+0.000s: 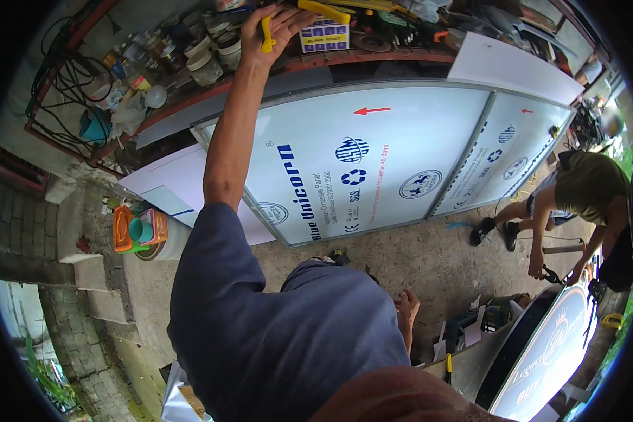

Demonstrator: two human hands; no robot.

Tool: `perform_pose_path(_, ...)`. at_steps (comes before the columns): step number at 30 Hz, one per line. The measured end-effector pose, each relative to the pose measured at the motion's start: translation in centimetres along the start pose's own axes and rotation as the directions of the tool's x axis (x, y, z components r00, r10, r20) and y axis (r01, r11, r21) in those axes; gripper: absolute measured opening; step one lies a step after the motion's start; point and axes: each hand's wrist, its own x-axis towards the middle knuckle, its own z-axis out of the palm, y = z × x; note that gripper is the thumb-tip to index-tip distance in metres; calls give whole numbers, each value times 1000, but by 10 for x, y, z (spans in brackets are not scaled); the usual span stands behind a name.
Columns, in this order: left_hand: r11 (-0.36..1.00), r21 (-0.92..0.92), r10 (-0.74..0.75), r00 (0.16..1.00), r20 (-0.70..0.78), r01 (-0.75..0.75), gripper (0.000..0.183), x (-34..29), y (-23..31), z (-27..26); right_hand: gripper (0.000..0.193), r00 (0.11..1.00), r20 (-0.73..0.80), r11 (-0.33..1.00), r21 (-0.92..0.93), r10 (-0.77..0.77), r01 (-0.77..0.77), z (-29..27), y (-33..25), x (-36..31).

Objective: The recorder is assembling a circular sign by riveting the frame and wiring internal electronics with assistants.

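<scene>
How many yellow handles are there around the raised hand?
2: one yellow handle shows against the left hand; the other handle is to its right, above the small box. The picture's top edge cuts things off, so more may be hidden.

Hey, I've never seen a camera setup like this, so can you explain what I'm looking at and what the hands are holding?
No machine here: a wide fisheye camera on a person's head took this picture, so straight edges bend. The person's bare left hand reaches up to a red-edged shelf crowded with containers and tools. A yellow handle shows against that hand; how firmly it's gripped is unclear. The right hand is low, partly hidden, its contents unclear. Below the shelf in view stands a large pale-blue, metal-framed panel. At right, a co-worker in an olive-green shirt bends over an oval sign.
</scene>
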Motion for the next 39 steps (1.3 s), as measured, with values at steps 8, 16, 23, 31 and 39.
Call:
perform_pose_path(8, 998, -43, -36, 991, 128, 42, 81, -59, -30, 46, 28, 795, 44, 754, -290, -605, 590, 63, -208, -15)
perform_pose_path(16, 977, -154, -131, 986, 99, 146, 76, -132, -98, 100, 36, 43, 363, 15, -78, -931, 997, 159, -481, -79)
perform_pose_path(23, 968, 74, -226, 961, -160, 240, 53, -169, -105, 114, 38, -54, 498, -85, -40, -866, 996, 209, -499, -58)
perform_pose_path(31, 918, 258, -238, 939, -250, 302, 39, -179, -99, 102, 26, -144, 370, -140, 37, -918, 989, 233, -475, -45)
perform_pose_path(39, 945, 212, -159, 916, -368, 249, 31, -190, -70, 91, 30, 19, 405, 80, 134, -914, 988, 280, -469, -67)
